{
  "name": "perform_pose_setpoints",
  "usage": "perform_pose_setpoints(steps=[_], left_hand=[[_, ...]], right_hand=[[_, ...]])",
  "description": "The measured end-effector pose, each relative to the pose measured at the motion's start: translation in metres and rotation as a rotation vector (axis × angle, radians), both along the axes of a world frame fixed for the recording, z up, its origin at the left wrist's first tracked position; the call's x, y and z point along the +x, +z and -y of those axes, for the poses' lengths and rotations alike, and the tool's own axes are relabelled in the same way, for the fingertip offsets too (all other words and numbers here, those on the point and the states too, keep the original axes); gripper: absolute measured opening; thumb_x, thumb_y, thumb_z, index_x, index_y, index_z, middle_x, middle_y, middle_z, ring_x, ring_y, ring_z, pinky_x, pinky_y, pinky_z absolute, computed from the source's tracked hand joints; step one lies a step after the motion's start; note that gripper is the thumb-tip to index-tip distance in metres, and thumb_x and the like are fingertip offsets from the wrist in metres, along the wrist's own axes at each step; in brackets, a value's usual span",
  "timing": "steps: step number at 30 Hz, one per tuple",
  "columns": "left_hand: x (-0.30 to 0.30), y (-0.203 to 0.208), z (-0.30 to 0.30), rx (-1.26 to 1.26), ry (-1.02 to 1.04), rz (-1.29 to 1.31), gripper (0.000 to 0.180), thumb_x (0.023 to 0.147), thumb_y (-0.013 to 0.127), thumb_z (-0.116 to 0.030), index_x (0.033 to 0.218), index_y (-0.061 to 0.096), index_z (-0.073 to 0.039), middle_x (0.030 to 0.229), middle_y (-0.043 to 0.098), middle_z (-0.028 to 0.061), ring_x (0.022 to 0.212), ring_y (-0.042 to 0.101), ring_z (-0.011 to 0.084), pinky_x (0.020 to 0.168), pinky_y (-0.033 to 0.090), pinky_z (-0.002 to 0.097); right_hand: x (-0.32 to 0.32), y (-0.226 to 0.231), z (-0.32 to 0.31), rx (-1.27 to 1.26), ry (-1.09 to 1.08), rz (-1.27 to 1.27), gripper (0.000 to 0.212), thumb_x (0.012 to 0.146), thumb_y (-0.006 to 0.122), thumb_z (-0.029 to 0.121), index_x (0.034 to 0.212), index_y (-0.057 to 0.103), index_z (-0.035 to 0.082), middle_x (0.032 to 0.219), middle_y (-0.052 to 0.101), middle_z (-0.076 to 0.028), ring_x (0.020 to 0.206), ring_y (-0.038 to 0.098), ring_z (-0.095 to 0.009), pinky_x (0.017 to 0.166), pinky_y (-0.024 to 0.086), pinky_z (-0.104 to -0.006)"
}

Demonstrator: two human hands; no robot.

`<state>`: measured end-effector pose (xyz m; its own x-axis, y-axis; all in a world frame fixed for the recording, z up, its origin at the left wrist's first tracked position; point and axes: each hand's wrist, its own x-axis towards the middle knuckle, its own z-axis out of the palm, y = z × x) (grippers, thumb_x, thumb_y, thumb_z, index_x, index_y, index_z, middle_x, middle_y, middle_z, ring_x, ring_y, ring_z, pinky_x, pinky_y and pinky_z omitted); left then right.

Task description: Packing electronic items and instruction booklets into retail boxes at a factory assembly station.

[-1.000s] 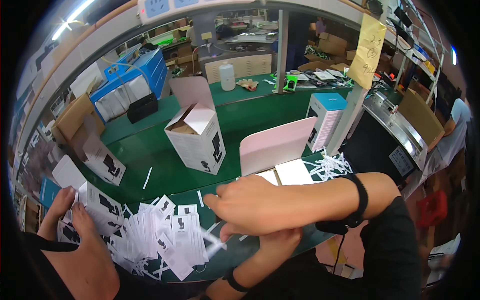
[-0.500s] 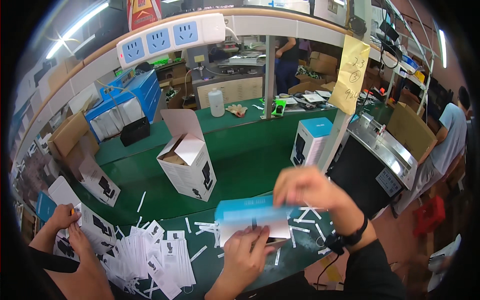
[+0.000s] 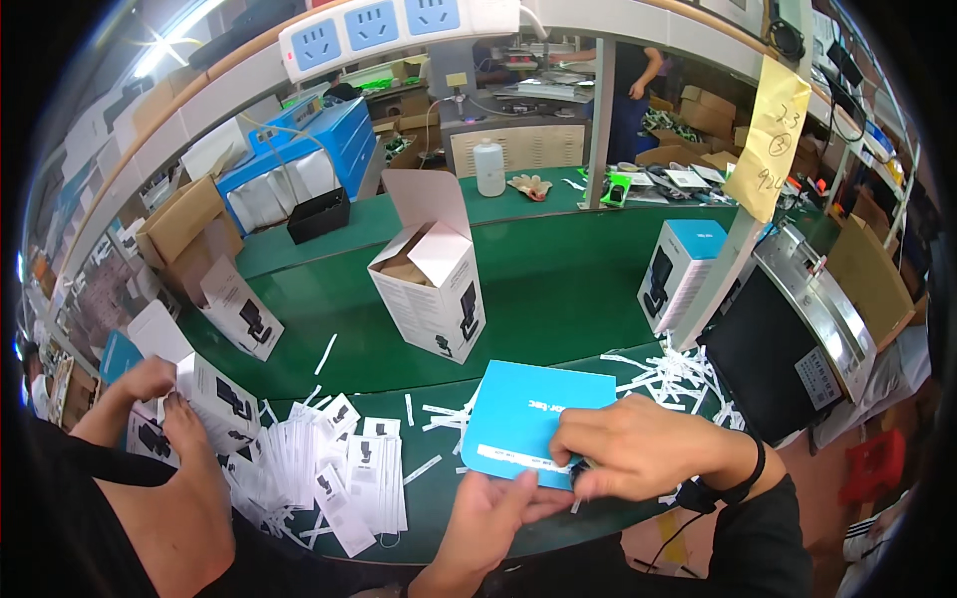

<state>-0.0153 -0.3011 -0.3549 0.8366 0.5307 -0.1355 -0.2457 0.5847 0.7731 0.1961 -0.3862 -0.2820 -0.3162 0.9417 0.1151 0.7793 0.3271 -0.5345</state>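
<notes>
A box with a bright blue lid sits in front of me, its top down flat. A white strip runs along the lid's near edge. My left hand grips the box's near side, thumb up against the lid edge. Over the lid's near right corner, my right hand is closed with curled fingers, thumb lower at the edge. Something small and dark shows by those fingertips, too little to name. To the left lies a pile of white printed cards.
An upright carton with raised flap stands mid-bench; a closed blue-topped carton is at right beside a post. Loose paper strips litter the green bench. At left, another person's hands hold a white carton. A metal-topped machine stands right.
The blue lid has come down flat over the box. My right hand has dropped from above onto its near right corner. My left hand has shifted to the near edge. The view has moved left.
</notes>
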Motion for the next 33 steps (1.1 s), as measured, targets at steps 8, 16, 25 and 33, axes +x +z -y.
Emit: perform_pose_setpoints(steps=[8, 16, 25, 33], left_hand=[[0.003, -0.017, -0.002, 0.150, 0.104, 0.007, 0.033, 0.098, 0.060, -0.001, 0.129, 0.050, 0.007, 0.110, 0.069, 0.0195, 0.090, 0.074, 0.0269, 0.084, 0.064, 0.0405], [0.004, -0.021, -0.002, 0.151, 0.135, 0.067, 0.035, 0.096, 0.063, 0.000, 0.128, 0.050, 0.007, 0.109, 0.069, 0.0193, 0.089, 0.074, 0.0268, 0.082, 0.064, 0.0397], [0.003, -0.025, -0.001, 0.154, 0.151, 0.071, 0.034, 0.096, 0.063, 0.001, 0.126, 0.050, 0.007, 0.108, 0.070, 0.0196, 0.088, 0.074, 0.0268, 0.080, 0.064, 0.0392], [0.011, -0.027, 0.007, 0.180, 0.213, 0.112, 0.035, 0.094, 0.064, 0.004, 0.125, 0.050, 0.007, 0.109, 0.069, 0.0189, 0.091, 0.073, 0.0261, 0.078, 0.065, 0.0386]], right_hand=[[-0.005, -0.008, -0.024, 0.336, -0.072, 0.124, 0.017, 0.089, 0.069, 0.023, 0.093, 0.061, 0.008, 0.073, 0.060, -0.007, 0.066, 0.064, -0.029, 0.051, 0.046, -0.0404], [0.000, -0.005, -0.023, 0.314, 0.018, 0.192, 0.017, 0.087, 0.071, 0.023, 0.090, 0.062, 0.009, 0.070, 0.056, -0.004, 0.064, 0.063, -0.024, 0.048, 0.045, -0.0376], [0.005, -0.001, -0.028, 0.340, 0.066, 0.185, 0.020, 0.087, 0.073, 0.025, 0.090, 0.063, 0.009, 0.069, 0.054, -0.004, 0.061, 0.061, -0.025, 0.047, 0.044, -0.0385], [0.010, -0.003, -0.025, 0.203, 0.150, 0.048, 0.024, 0.085, 0.075, 0.030, 0.087, 0.063, 0.009, 0.072, 0.062, -0.005, 0.064, 0.063, -0.026, 0.049, 0.044, -0.0378]])
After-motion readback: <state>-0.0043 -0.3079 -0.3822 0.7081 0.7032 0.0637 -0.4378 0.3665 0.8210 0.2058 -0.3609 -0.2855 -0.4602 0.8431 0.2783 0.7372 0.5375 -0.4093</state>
